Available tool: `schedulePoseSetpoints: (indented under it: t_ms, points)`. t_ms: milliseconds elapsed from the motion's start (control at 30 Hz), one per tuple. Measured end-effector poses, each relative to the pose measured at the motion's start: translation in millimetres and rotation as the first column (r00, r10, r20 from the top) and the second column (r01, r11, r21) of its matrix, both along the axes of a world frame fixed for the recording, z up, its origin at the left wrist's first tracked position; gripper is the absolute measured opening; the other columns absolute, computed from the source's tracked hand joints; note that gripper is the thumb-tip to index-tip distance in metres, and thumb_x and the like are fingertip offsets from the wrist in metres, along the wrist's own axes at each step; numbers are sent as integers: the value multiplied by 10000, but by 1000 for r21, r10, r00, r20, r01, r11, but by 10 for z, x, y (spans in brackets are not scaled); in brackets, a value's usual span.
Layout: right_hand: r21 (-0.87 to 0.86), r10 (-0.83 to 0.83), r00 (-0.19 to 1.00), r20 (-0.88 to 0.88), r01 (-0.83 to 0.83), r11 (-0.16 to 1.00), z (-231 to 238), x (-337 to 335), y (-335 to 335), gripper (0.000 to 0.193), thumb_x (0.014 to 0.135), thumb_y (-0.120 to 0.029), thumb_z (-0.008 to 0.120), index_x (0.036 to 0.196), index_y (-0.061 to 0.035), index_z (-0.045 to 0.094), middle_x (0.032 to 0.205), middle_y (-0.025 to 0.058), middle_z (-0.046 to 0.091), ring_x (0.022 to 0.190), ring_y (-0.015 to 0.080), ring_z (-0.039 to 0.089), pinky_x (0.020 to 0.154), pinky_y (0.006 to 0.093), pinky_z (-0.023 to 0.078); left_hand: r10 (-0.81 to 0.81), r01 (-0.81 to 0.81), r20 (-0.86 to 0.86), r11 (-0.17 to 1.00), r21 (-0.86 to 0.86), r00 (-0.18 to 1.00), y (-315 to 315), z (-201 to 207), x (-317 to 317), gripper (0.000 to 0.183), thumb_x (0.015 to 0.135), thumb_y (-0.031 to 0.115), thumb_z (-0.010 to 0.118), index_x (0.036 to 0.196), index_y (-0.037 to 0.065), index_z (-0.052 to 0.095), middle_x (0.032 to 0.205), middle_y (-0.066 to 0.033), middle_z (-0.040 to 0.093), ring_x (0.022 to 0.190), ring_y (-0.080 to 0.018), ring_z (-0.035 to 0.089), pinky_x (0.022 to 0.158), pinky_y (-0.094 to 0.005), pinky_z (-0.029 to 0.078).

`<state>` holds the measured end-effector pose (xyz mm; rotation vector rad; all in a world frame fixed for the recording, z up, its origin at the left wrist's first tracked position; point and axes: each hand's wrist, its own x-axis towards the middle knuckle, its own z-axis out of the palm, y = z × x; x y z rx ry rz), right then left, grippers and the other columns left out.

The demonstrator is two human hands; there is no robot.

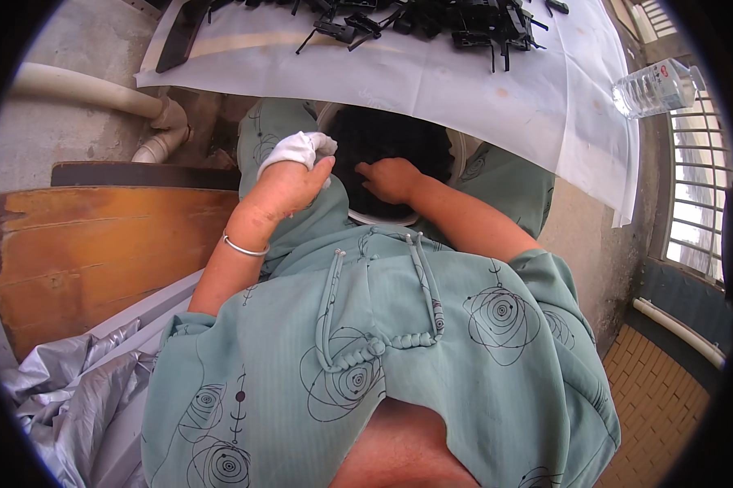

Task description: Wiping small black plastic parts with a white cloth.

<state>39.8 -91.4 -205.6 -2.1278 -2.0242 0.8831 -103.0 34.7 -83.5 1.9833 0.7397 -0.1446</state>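
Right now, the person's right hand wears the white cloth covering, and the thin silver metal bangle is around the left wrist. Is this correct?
One detail is wrong: the head view shows the white cloth covering on the left hand, while the right hand is bare. The place you gave for the thin silver metal bangle is correct.

Ahead, a bench point(464, 93) under a flat white sheet carries a heap of black angular plastic parts point(488, 24). A clear plastic bottle point(657, 88) is at its right edge, near a barred metal window point(698, 191). Closer, a round white bucket point(459, 150) sits between the person's knees point(513, 175), partly beneath the sheet. Left of them: a brown wooden board point(114, 252); behind that, a cream tubular pipe point(90, 85).
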Motion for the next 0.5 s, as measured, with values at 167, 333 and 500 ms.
schedulePoseSetpoints:
  t_ms: [167, 333, 500]
  points:
    - [11, -67, 998, -4, 67, 998, -151, -6, 68, 275, 812, -198, 522, 1066, -102, 564, 821, 138, 637, 786, 325, 618, 652, 440, 493, -6, 6, -11, 1000, -18, 1000, -21, -33, 22, 226, 856, 88, 503, 1049, -23, 541, 887, -86, 601, 613, -133, 587, 603, -266, 471]
    - [59, -21, 1000, -9, 22, 998, -155, 73, 30, 202, 810, -202, 515, 919, -63, 613, 829, 150, 637, 772, 336, 617, 651, 446, 495, -23, 23, -21, 1000, -7, 1000, -76, -184, 42, 237, 863, 70, 486, 1082, -13, 523, 897, -85, 597, 607, -125, 589, 579, -263, 467]
    - [210, -61, 998, -28, 65, 975, 162, 128, -71, 135, 801, -172, 519, 819, -44, 559, 734, 151, 609, 711, 333, 607, 595, 442, 486, 25, -25, 31, 1000, 3, 999, -141, -293, 94, 269, 867, 74, 492, 1122, -13, 495, 947, -106, 597, 589, -130, 585, 534, -272, 465]
